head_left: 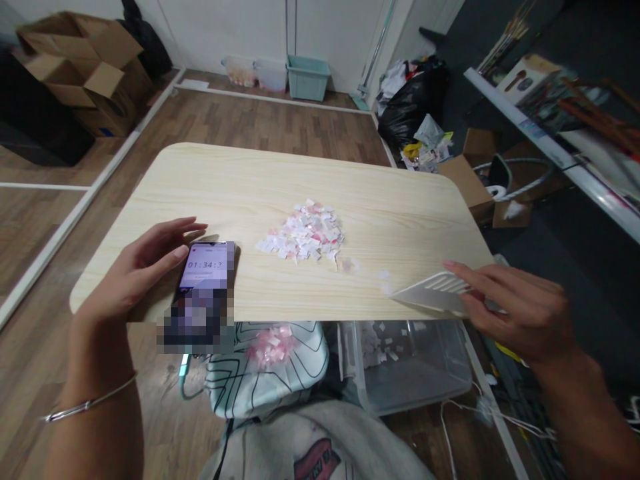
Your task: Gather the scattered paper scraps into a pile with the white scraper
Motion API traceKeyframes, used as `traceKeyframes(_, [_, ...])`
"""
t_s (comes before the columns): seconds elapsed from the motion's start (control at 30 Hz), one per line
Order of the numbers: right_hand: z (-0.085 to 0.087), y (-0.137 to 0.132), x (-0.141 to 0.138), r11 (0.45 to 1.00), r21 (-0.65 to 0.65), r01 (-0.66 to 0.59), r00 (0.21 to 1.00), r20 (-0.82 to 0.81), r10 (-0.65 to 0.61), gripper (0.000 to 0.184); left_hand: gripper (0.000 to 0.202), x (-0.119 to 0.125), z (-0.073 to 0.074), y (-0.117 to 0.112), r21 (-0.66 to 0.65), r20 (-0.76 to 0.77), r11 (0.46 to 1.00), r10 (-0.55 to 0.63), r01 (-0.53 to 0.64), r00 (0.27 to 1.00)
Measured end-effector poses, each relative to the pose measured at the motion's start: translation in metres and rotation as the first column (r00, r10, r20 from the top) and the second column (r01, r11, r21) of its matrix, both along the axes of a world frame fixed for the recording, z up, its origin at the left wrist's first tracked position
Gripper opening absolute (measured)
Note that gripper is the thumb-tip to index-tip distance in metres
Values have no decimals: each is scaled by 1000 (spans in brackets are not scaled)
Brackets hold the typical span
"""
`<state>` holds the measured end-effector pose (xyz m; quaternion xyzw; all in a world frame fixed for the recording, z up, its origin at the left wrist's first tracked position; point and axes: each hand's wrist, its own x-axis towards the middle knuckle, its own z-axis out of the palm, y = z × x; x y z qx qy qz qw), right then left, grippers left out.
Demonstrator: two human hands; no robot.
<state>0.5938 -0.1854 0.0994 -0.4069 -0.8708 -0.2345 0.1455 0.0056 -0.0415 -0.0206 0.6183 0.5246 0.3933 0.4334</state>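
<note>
My right hand (515, 307) grips a white slotted spatula (425, 292) at the table's near right side. Its flat edge rests on the tabletop, close to a few stray paper bits (385, 281). A heap of small white and pink paper pieces (310, 230) lies at the middle of the pale wooden table (220, 180). On the left, my left hand (155, 257) lies with fingers stretched out, its thumb against the edge of a phone (207, 267). The phone shows a running timer, and its lower part is blurred out.
Below the near edge, a clear plastic bin (420, 393) holds white paper bits. Beside it, pink pieces (273, 345) lie on a patterned cushion (240, 390). A cable (184, 373) hangs under the phone. Cardboard boxes (95, 80), a black bag (420, 93) and a shelf (560, 147) surround the table.
</note>
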Motion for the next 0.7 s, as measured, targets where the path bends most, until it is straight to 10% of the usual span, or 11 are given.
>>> traceKeyframes(0.17, [-8,-6,0,999,34,28,993,-116,-24,57,71,2,4,-1,-34,2,999,-26,26,1000])
traceKeyframes(0.5, [-5,-11,-7,991,-134,17,986,-162,-38,40,69,7,13,-2,-82,-16,994,-75,74,997])
traceKeyframes(0.7, [-25,-5,-4,963,32,269,933,-257,-252,43,54,7,14,-1,-32,-74,995,-101,98,992])
